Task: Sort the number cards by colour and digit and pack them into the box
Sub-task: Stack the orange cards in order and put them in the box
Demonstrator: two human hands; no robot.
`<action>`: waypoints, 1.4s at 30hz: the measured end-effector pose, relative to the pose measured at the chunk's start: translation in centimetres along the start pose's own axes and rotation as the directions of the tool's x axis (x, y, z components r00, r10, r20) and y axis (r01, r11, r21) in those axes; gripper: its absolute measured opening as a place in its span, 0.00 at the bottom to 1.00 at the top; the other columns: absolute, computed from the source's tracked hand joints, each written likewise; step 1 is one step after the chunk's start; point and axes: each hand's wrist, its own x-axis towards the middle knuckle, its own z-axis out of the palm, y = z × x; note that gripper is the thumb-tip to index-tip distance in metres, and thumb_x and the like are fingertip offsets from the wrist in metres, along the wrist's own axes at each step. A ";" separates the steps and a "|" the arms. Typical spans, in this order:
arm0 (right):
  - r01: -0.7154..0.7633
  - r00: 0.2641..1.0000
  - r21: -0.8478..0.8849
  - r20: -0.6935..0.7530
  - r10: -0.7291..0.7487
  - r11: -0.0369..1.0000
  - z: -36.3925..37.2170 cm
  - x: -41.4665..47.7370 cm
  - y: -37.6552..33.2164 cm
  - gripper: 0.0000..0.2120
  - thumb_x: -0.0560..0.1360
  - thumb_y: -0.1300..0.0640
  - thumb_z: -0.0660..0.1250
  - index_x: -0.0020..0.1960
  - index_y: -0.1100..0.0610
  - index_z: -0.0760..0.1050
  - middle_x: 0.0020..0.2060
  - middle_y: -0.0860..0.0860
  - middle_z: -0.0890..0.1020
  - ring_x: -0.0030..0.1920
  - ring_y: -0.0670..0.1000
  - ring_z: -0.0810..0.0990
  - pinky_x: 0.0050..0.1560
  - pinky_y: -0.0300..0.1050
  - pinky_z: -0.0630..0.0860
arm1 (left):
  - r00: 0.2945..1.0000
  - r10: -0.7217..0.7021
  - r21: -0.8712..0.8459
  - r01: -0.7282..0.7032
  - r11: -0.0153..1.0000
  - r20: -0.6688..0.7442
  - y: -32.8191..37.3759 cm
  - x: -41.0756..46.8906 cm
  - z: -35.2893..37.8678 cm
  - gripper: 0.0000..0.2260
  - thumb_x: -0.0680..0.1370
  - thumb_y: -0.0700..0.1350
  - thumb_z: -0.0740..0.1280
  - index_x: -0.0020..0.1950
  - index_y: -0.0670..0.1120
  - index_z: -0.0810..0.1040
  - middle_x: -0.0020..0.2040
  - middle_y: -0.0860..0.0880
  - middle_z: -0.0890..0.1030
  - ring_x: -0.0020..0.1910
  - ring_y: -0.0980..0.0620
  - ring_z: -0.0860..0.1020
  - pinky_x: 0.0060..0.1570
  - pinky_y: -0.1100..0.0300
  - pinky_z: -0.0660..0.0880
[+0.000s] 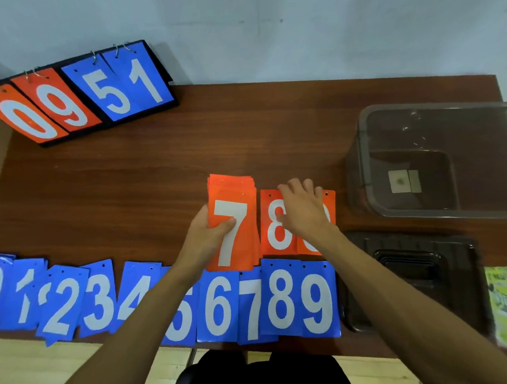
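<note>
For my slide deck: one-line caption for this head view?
Left hand holds orange stack topped by 7; right hand reaches orange 8 card.

Both our forearms reach forward, our left hand (210, 233) clenched with thumb on top, our right hand (302, 208) palm-down, fingers curled.

A stack of orange cards (233, 219) topped by a 7 sits beside an orange 8 (273, 226), both above the row of blue cards (212, 307) running 0 to 9. The clear box (440, 156) stands open and empty at the right.
</note>
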 end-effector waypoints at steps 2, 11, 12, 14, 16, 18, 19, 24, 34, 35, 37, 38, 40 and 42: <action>-0.017 0.998 -0.019 -0.059 0.016 1.000 0.8 0.5 -0.3 0.28 0.72 0.50 0.70 0.68 0.53 0.65 0.67 0.54 0.67 0.67 0.57 0.65 0.66 0.54 0.63 | 1.000 0.007 0.007 -0.007 1.000 -0.007 0.0 0.3 -0.3 0.19 0.78 0.48 0.66 0.67 0.51 0.69 0.56 0.52 0.78 0.50 0.54 0.79 0.44 0.58 0.78; 0.008 0.981 0.173 -0.194 0.026 0.985 0.0 0.9 -1.3 0.14 0.74 0.62 0.66 0.57 0.51 0.72 0.58 0.50 0.77 0.63 0.52 0.67 0.64 0.49 0.59 | 0.996 0.020 -0.080 -0.027 0.996 -0.087 -0.7 1.5 -3.0 0.15 0.80 0.50 0.61 0.67 0.53 0.67 0.57 0.52 0.76 0.52 0.52 0.77 0.48 0.54 0.75; 0.004 0.973 0.249 -0.224 0.054 0.969 -0.5 0.7 -1.3 0.11 0.76 0.62 0.64 0.56 0.51 0.73 0.57 0.49 0.77 0.63 0.51 0.68 0.64 0.49 0.58 | 0.996 0.028 -0.082 -0.035 0.996 -0.082 -0.6 1.6 -3.4 0.14 0.81 0.49 0.61 0.66 0.53 0.67 0.56 0.52 0.76 0.52 0.52 0.77 0.48 0.54 0.75; 0.019 0.974 0.422 -0.213 0.078 0.906 -2.1 0.3 -1.4 0.07 0.78 0.60 0.62 0.54 0.52 0.74 0.55 0.49 0.78 0.59 0.49 0.72 0.63 0.47 0.64 | 0.997 0.047 -0.062 -0.052 0.997 -0.069 -0.3 1.7 -4.2 0.14 0.81 0.49 0.60 0.66 0.52 0.67 0.57 0.51 0.76 0.53 0.51 0.77 0.50 0.53 0.75; 0.076 0.979 0.527 -0.202 0.038 0.846 -4.1 -0.2 -1.3 0.06 0.78 0.60 0.62 0.54 0.54 0.75 0.52 0.49 0.79 0.53 0.45 0.74 0.57 0.39 0.72 | 0.993 0.094 -0.025 -0.096 0.995 -0.075 0.1 1.8 -4.8 0.15 0.81 0.49 0.59 0.68 0.51 0.67 0.58 0.51 0.75 0.55 0.51 0.76 0.52 0.53 0.75; 0.118 0.966 0.543 -0.257 0.031 0.831 -6.1 -1.0 -1.3 0.05 0.78 0.60 0.63 0.53 0.55 0.76 0.50 0.47 0.78 0.49 0.42 0.74 0.47 0.29 0.70 | 0.980 0.177 0.024 -0.176 0.984 -0.095 0.6 2.0 -5.2 0.14 0.82 0.48 0.58 0.67 0.50 0.67 0.59 0.52 0.75 0.56 0.52 0.76 0.53 0.54 0.74; 0.120 0.959 0.569 -0.277 0.052 0.813 -6.9 -1.4 -1.2 0.05 0.78 0.60 0.63 0.53 0.55 0.76 0.49 0.46 0.78 0.49 0.42 0.74 0.45 0.27 0.69 | 0.971 0.216 0.051 -0.212 0.976 -0.098 0.9 2.1 -5.3 0.13 0.82 0.47 0.57 0.67 0.51 0.66 0.59 0.53 0.74 0.56 0.53 0.75 0.53 0.56 0.73; 0.124 0.979 0.715 -0.202 0.033 0.688 -9.0 -3.5 -0.8 0.04 0.77 0.60 0.64 0.51 0.52 0.75 0.47 0.46 0.80 0.50 0.45 0.78 0.49 0.35 0.76 | 0.965 0.261 0.110 -0.260 0.959 0.010 2.2 1.7 -4.2 0.08 0.82 0.47 0.57 0.62 0.52 0.68 0.55 0.53 0.76 0.54 0.53 0.77 0.45 0.64 0.74; 0.123 0.934 0.806 -0.292 0.208 0.579 -7.0 -3.8 -3.1 0.05 0.70 0.58 0.74 0.42 0.54 0.78 0.38 0.44 0.79 0.38 0.39 0.76 0.39 0.25 0.71 | 0.974 0.147 -0.076 -0.136 0.988 0.174 2.1 -0.6 -0.4 0.18 0.73 0.49 0.71 0.61 0.52 0.72 0.52 0.53 0.82 0.47 0.52 0.83 0.41 0.58 0.81; 0.118 0.935 0.809 -0.287 0.210 0.576 -6.9 -3.9 -3.0 0.04 0.71 0.57 0.73 0.43 0.54 0.78 0.38 0.44 0.79 0.38 0.39 0.76 0.38 0.26 0.71 | 0.975 0.145 -0.064 -0.135 0.989 0.171 1.9 -0.6 -0.3 0.18 0.73 0.48 0.71 0.61 0.53 0.72 0.52 0.53 0.82 0.47 0.52 0.83 0.42 0.58 0.80; 0.101 0.941 0.780 -0.277 0.196 0.618 -6.1 -3.9 -2.2 0.05 0.74 0.53 0.70 0.47 0.54 0.78 0.41 0.45 0.79 0.41 0.40 0.76 0.40 0.28 0.71 | 0.977 0.143 -0.075 -0.132 0.988 0.159 1.6 -0.6 -0.2 0.16 0.75 0.47 0.70 0.60 0.54 0.72 0.52 0.53 0.82 0.47 0.53 0.83 0.41 0.60 0.80; 0.072 0.945 0.750 -0.262 0.195 0.657 -5.6 -3.9 -1.6 0.06 0.75 0.52 0.68 0.49 0.54 0.77 0.44 0.46 0.79 0.43 0.41 0.76 0.42 0.29 0.70 | 0.978 0.136 -0.083 -0.124 0.989 0.156 1.5 -0.6 -0.2 0.14 0.75 0.47 0.69 0.59 0.55 0.72 0.52 0.54 0.82 0.47 0.53 0.83 0.40 0.60 0.80; -0.011 0.951 0.635 -0.231 0.203 0.772 -4.2 -3.7 -0.1 0.10 0.76 0.53 0.66 0.57 0.54 0.75 0.54 0.49 0.76 0.54 0.44 0.75 0.51 0.32 0.69 | 0.980 0.124 -0.084 -0.112 0.990 0.153 1.4 -0.5 0.0 0.13 0.76 0.47 0.68 0.59 0.56 0.72 0.52 0.54 0.82 0.47 0.53 0.82 0.40 0.60 0.80; -0.080 0.957 0.463 -0.213 0.199 0.883 -2.9 -3.4 1.5 0.19 0.76 0.57 0.67 0.65 0.55 0.70 0.65 0.51 0.70 0.66 0.49 0.68 0.61 0.39 0.68 | 0.981 0.113 -0.061 -0.104 0.993 0.156 1.3 -0.3 0.2 0.15 0.76 0.48 0.68 0.61 0.55 0.71 0.53 0.54 0.81 0.49 0.51 0.82 0.42 0.57 0.81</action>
